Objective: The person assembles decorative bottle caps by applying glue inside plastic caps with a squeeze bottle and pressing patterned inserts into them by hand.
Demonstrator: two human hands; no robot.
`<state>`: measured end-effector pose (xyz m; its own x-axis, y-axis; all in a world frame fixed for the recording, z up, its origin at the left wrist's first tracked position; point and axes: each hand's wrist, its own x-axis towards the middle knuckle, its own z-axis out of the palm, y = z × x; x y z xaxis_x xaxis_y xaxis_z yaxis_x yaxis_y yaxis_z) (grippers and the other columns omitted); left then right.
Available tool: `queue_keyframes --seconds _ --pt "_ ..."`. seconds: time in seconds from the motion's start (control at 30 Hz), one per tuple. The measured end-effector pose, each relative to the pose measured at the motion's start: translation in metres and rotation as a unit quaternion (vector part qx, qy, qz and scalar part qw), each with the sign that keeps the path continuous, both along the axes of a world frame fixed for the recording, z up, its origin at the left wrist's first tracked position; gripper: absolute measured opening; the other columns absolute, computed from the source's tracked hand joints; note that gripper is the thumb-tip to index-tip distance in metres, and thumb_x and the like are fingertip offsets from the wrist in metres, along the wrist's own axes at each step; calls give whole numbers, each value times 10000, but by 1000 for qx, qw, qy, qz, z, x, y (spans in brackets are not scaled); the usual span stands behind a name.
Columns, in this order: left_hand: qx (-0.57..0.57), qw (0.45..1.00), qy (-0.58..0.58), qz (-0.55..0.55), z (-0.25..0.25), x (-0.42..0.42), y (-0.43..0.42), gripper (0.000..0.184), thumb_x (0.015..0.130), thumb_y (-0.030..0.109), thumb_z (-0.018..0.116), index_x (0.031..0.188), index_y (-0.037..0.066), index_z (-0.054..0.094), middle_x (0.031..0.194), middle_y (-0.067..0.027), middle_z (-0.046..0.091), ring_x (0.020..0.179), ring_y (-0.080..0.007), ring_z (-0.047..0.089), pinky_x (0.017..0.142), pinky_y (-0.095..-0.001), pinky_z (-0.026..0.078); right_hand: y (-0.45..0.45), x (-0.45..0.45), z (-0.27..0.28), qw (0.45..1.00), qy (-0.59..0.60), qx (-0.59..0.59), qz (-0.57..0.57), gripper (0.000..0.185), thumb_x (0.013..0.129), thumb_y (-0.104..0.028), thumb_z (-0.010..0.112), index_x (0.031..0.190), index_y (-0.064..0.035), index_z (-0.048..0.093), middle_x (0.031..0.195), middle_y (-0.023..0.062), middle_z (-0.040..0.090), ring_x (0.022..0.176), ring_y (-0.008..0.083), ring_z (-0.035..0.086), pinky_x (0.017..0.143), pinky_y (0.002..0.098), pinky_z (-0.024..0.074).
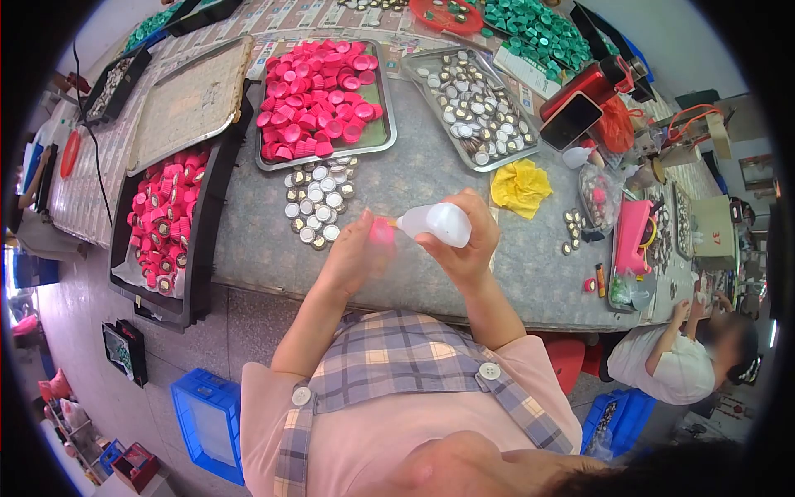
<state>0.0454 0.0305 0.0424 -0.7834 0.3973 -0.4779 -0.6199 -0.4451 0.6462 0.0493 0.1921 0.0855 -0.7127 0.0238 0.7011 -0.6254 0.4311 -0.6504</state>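
My left hand is closed around a bright pink cap, slightly smeared by motion. Gripped in my right hand is a white squeeze bottle, tilted so its narrow tip meets the cap's opening or lies just beside it. Beyond my left hand, a loose pile of small round silver-and-white discs lies on the grey tabletop. Behind the pile stands a metal tray heaped with more pink caps. A yellow cloth lies to the right of my right hand.
A second metal tray holds several discs. At left, a black crate holds pink pieces under a tilted board. A phone leans at right near a pink tape dispenser. Another person works at far right.
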Motion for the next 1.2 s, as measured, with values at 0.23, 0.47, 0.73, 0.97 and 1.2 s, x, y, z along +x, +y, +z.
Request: queue_keyframes --seconds 0.23,0.47,0.73,0.97,1.2 --pt "6 999 32 -27 -1 1 -5 424 888 400 364 870 23 557 622 -30 520 458 -105 451 388 -230 335 -3 -1 2 1000 14 22 16 404 618 -271 753 831 -32 507 672 51 498 569 171 435 497 268 339" --pt "-19 999 43 -9 -5 -1 -4 383 869 413 409 865 50 533 554 -54 542 369 -82 466 329 -191 372 -5 -1 2 999 19 47 13 394 617 -248 752 841 -34 509 692 60 512 574 186 447 497 283 344" --pt "-111 968 223 1 -5 -6 -21 200 833 201 538 941 39 583 738 9 558 660 -48 515 596 -185 407 36 12 -25 983 -86 -102 -127 339 685 -216 705 883 -26 505 789 66 532 680 148 523 618 270 428" --pt "-407 735 538 70 2 -22 -47 260 758 24 578 1015 61 569 1042 -90 559 882 -149 558 764 -271 445 125 20 -73 911 -201 -249 -261 265 753 -198 640 878 -7 505 856 60 522 760 111 494 659 229 407" --pt "474 866 60 146 0 -28 -65 339 849 152 497 1177 84 446 1137 -115 458 845 -158 498 756 -259 478 156 33 -121 825 -322 62 -460 329 734 -202 647 965 -7 517 909 118 559 822 206 536 731 311 415"
